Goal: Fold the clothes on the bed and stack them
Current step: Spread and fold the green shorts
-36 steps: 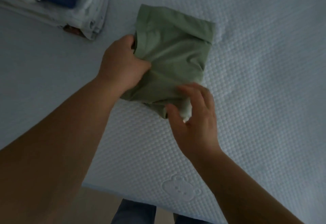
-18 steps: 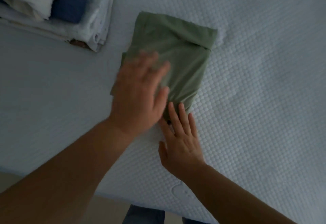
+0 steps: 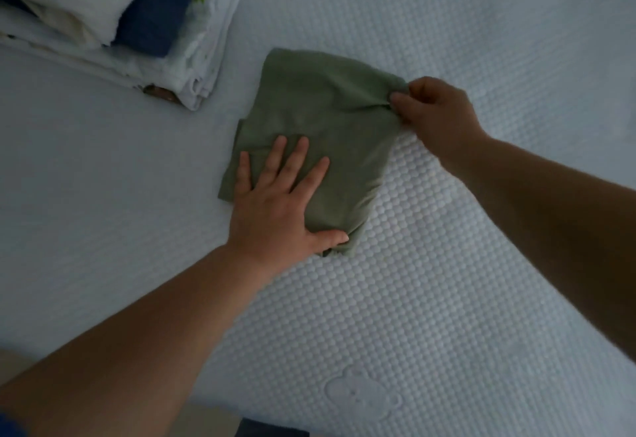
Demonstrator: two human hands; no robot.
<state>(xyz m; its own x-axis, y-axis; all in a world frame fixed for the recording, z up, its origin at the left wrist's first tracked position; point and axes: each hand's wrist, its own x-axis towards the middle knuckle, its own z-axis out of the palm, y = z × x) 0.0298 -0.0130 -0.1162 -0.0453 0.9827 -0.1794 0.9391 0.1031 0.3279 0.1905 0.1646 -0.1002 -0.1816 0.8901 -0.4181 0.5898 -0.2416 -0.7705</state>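
Right hand [image 3: 435, 111] now pinching garment [image 3: 323, 120] corner.

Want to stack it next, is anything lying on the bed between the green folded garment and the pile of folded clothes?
Nothing visible does. Only bare mattress cover lies between the green garment and the stack. The left hand presses it flat; the right hand pinches its far corner.

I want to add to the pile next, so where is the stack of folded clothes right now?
In the head view, the stack of folded clothes sits on the bed at upper left, just left of the green garment.
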